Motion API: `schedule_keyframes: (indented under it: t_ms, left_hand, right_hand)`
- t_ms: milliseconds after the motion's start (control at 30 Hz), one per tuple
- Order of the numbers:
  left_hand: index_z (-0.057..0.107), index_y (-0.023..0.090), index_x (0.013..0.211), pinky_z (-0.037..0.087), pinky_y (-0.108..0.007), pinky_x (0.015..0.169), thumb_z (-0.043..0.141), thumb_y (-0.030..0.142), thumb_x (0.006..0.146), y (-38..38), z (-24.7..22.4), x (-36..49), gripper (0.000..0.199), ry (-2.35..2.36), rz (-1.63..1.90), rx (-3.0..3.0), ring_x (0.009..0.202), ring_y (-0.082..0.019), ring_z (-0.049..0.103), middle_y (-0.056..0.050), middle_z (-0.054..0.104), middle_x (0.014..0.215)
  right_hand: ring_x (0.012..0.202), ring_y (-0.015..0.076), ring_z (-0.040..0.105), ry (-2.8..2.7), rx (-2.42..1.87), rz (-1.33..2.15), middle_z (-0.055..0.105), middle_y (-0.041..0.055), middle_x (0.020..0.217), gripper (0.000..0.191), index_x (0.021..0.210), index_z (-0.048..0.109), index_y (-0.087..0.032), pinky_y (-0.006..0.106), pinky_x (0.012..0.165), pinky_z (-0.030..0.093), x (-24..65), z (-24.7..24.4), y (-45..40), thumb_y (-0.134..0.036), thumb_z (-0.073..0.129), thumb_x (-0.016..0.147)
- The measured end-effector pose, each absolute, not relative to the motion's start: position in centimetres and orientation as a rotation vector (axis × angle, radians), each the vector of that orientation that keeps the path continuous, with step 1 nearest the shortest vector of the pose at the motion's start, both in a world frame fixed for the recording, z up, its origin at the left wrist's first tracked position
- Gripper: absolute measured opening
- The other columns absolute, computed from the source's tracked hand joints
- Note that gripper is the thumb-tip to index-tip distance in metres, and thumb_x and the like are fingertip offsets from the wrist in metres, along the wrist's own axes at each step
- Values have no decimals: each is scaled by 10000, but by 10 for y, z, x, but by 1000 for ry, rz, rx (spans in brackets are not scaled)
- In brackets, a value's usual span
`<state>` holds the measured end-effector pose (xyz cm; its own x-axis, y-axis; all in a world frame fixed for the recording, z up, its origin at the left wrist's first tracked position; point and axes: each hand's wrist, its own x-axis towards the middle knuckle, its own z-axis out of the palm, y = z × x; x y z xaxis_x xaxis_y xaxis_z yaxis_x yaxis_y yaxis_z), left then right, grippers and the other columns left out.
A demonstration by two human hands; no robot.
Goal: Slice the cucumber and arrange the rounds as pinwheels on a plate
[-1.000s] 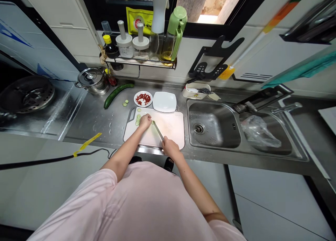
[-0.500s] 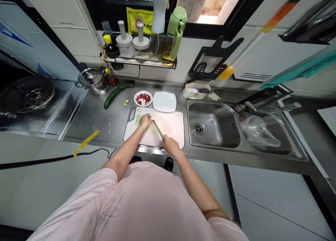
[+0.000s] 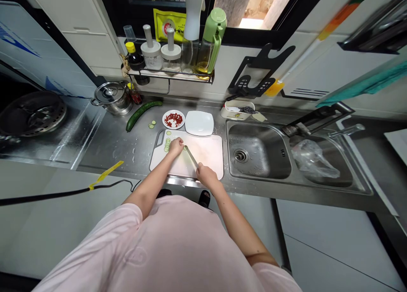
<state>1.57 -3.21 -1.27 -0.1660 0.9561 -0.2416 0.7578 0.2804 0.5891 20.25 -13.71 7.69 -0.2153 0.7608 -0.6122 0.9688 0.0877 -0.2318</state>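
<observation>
My right hand [image 3: 206,176] is closed around the handle of a knife [image 3: 191,157], its blade angled up and left over the white cutting board [image 3: 208,150]. By the blade's far end lies a small green cucumber slice [image 3: 185,148]. My left hand [image 3: 176,147] rests on the board with fingers curled together, close to that slice and the knife tip; what they hold is hidden. Several cut cucumber slices [image 3: 167,144] lie on the board just left of this hand. A whole cucumber [image 3: 143,115] and a few cucumber ends [image 3: 151,124] are on the steel counter.
Behind the board stand a plate of chopped red pieces [image 3: 166,121] and a white square plate [image 3: 199,123]. A sink [image 3: 259,150] is to the right, a lidded pot [image 3: 112,98] to the left. A seasoning rack [image 3: 171,74] hangs above the counter.
Both hands and the knife stay in practically the same place. The yellow tag on the black cable at the left has shifted slightly to the right.
</observation>
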Motion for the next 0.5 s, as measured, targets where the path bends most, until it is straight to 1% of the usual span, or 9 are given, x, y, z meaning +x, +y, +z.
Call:
schedule_keyframes:
  t_ms: [233, 500]
  left_hand:
    - [637, 200, 925, 434, -251, 754, 607, 167, 738, -32, -12, 16, 192, 1983, 456, 1517, 839, -162, 613, -31, 685, 867]
    - [630, 198, 905, 429, -250, 734, 604, 156, 731, -32, -14, 16, 181, 1981, 485, 1536, 823, -163, 614, -25, 686, 837]
  right_hand:
    - [975, 265, 623, 2021, 1710, -891, 642, 166, 1067, 289, 1157, 470, -162, 329, 730, 432, 202, 79, -137, -267, 294, 953]
    - [958, 255, 627, 2016, 1720, -902, 646, 154, 1037, 271, 1140, 468, -164, 310, 713, 424, 202, 79, -137, -265, 294, 958]
